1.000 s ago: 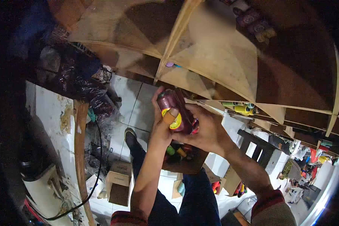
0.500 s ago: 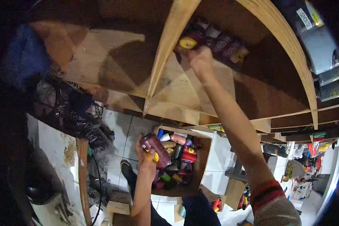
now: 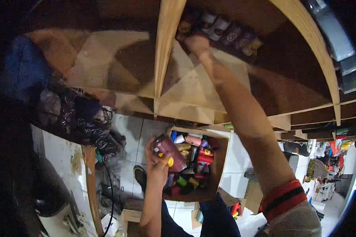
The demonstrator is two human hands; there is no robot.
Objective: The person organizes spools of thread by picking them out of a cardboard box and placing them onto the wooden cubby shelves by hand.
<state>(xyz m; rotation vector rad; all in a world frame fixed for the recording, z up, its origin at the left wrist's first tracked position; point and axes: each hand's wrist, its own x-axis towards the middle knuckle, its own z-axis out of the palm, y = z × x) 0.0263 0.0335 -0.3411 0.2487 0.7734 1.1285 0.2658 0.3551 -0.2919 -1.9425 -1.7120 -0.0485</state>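
Note:
My left hand [image 3: 158, 166] is closed around a plastic-wrapped maroon thread spool [image 3: 174, 155] with a yellow label, held above an open cardboard box [image 3: 223, 158]. Several thread spools [image 3: 193, 140] of many colours lie inside that box. High up in the shelf compartment, my right hand [image 3: 198, 45] has its fingers curled at a dark thread spool [image 3: 184, 27] with a dim orange-yellow end. That spool is beside the wooden divider, at the left end of a row of wrapped spools [image 3: 232, 36]. Shadow partly hides the right fingertips.
A wooden divider [image 3: 164, 59] separates the shelf compartments. Black plastic bags [image 3: 95, 126] are heaped on the left, near a worn white panel [image 3: 63, 158]. A smaller box with spools [image 3: 235, 209] stands on the tiled floor by my legs. Clutter fills the far right.
My right hand has moved up and left, deeper into the compartment, with the yellow-ended spool. My left hand still holds the maroon spool. The view has shifted slightly.

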